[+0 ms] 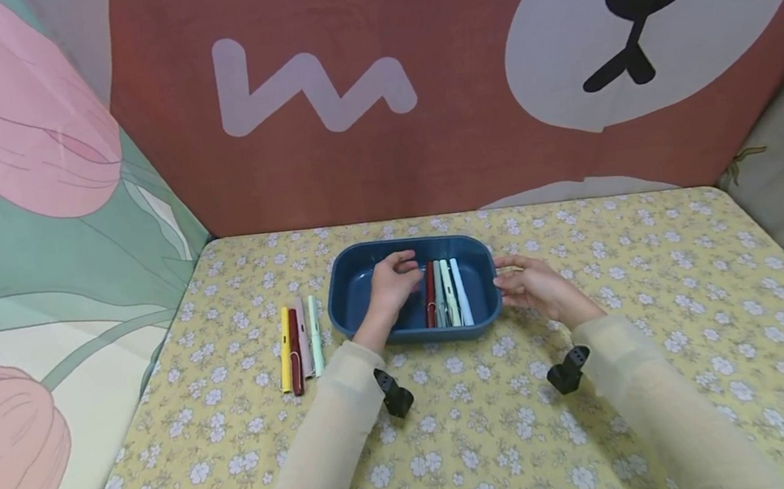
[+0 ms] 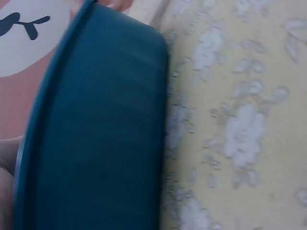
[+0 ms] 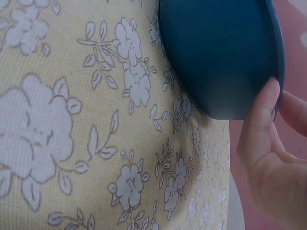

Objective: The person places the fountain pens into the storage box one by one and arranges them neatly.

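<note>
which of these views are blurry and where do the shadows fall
Left wrist: soft blur over box and cloth; right wrist: print clearer, soft shadow on the cloth beside the box; head: faint shadow beside the right sleeve.

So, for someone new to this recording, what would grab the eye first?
Probably the huge cartoon muzzle at the upper right of the reddish-brown backdrop. Next, perhaps, the blue tray on the yellow floral tablecloth, with four pens in a row inside, the left hand beside them and the right hand pinching the tray's right rim. Four more pens lie left of the tray.
</note>
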{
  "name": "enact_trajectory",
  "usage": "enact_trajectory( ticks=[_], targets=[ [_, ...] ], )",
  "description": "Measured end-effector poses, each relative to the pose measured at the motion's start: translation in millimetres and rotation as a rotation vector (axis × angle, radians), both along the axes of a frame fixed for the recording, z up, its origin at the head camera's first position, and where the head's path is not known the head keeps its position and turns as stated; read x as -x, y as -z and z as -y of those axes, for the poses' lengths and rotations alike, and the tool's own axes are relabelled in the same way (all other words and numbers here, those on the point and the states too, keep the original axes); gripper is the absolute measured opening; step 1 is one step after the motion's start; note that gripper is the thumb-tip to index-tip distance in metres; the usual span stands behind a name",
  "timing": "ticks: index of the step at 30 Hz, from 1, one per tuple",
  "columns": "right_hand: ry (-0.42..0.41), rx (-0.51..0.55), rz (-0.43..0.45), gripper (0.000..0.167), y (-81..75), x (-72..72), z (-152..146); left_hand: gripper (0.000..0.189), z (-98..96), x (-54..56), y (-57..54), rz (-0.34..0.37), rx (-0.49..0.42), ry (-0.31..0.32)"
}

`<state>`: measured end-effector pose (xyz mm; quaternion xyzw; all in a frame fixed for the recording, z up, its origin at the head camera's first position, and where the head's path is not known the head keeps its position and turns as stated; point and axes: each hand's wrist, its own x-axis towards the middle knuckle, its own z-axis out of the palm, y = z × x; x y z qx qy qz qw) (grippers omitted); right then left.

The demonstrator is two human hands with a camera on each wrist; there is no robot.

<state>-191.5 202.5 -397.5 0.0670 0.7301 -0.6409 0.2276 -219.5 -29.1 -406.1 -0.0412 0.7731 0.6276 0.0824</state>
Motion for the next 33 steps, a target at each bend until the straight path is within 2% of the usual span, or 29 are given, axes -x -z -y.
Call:
enact_trajectory(
  ticks=[6, 18, 23, 27, 33],
  targets=[
    [0.002, 0.004, -0.003, 0.053, 0.3, -0.3, 0, 0.044, 4.6, -3.7, -16.5, -0.009, -0.076, 0.043],
    [-0.004, 0.001, -0.007, 0.053, 1.1, -0.2, 0, 0.045, 25.1, -15.1, -50.9, -0.012, -0.153, 0.104],
    [-0.002, -0.006, -0.008, 0.053, 1.3, -0.5, 0, 0.046, 40.8, -19.2, -61.0, -0.026, -0.175, 0.126],
    [-0.001, -0.012, -0.004, 0.053, 1.3, -0.9, 0, 0.047, 53.5, -22.3, -67.0, -0.044, -0.160, 0.144],
    [-0.008, -0.018, -0.006, 0.053, 1.0, -0.3, 0, 0.048, 72.7, -26.3, -72.9, -0.027, -0.138, 0.127]
  ],
)
